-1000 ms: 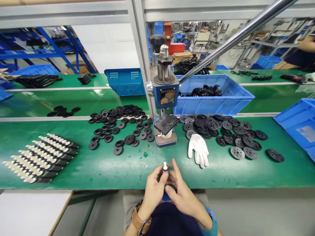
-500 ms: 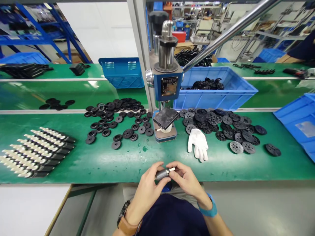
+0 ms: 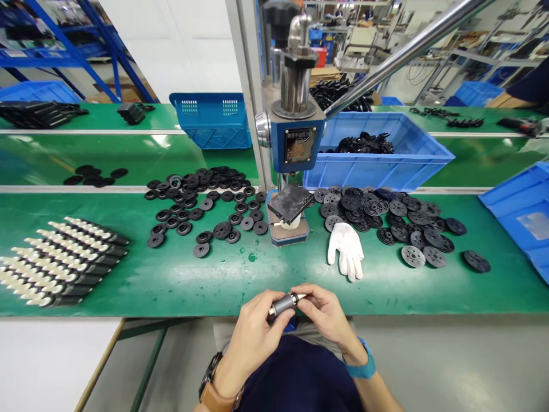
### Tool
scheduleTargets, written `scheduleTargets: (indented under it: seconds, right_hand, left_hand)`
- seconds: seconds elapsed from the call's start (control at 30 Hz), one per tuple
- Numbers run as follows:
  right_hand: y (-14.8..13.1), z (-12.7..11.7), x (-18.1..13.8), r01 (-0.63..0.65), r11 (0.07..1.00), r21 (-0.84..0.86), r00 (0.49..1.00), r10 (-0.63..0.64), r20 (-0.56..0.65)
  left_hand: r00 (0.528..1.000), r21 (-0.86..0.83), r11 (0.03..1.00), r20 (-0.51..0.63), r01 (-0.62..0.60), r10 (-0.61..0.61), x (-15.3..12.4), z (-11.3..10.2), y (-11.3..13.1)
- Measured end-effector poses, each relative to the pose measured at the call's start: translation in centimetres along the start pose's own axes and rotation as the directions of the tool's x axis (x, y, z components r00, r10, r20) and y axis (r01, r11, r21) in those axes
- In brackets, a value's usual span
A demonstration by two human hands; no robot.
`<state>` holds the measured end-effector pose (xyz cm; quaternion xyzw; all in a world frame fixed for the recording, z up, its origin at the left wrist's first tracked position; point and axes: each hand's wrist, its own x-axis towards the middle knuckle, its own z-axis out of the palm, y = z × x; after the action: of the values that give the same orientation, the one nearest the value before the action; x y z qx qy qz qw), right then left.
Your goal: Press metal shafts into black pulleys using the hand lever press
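Note:
Both my hands are closed on one small grey cylinder with a white tip (image 3: 285,304), held level over the near edge of the green bench (image 3: 240,274). My left hand (image 3: 253,332), with a brown watch on the wrist, grips its grey body. My right hand (image 3: 328,317), with a blue wristband, pinches the white tip end. Behind them stands a blue hand press (image 3: 295,137) with a long steel lever (image 3: 407,51) and a small base fixture (image 3: 289,220).
Rows of similar grey, white-tipped cylinders (image 3: 60,260) lie at left. Small black discs (image 3: 201,206) sit left of the press, larger black wheels (image 3: 386,217) right of it, and a white glove (image 3: 346,249). Blue bins (image 3: 377,166) stand behind and at right (image 3: 521,212).
The cylinder has turned from upright to lying level between my hands. My hands have drawn back slightly toward the bench edge, and the view has shifted closer to the press.

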<state>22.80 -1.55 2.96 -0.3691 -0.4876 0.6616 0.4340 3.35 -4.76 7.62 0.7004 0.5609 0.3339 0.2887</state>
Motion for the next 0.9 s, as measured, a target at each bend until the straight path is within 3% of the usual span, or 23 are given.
scheduleTargets:
  seconds: [0.17, 0.47, 0.73, 0.9]
  right_hand:
    - [-0.4, -0.3, 0.0, 0.117, 0.991, -0.066, 0.993, -0.115, 0.031]
    - [-0.1, -0.5, 0.3, 0.235, 0.947, -0.218, 0.972, -0.234, 0.027]
    - [-1.0, -2.1, 0.0, 0.07, 0.992, -0.101, 0.997, -0.072, -0.016]
    - [-1.5, -2.5, -0.4, 0.05, 0.994, -0.102, 0.999, -0.05, -0.004]
  left_hand:
    - [0.998, -0.033, 0.998, 0.032, 0.05, -0.049, -0.1, 0.0, 0.2]
    - [0.997, -0.014, 0.998, 0.027, -0.067, 0.068, 0.3, 0.4, 0.5]
    - [0.977, 0.008, 0.977, 0.001, -0.213, 0.213, 0.9, 1.5, 0.7]
    - [0.971, 0.045, 0.97, 0.033, -0.238, 0.237, 0.6, 1.4, 0.8]
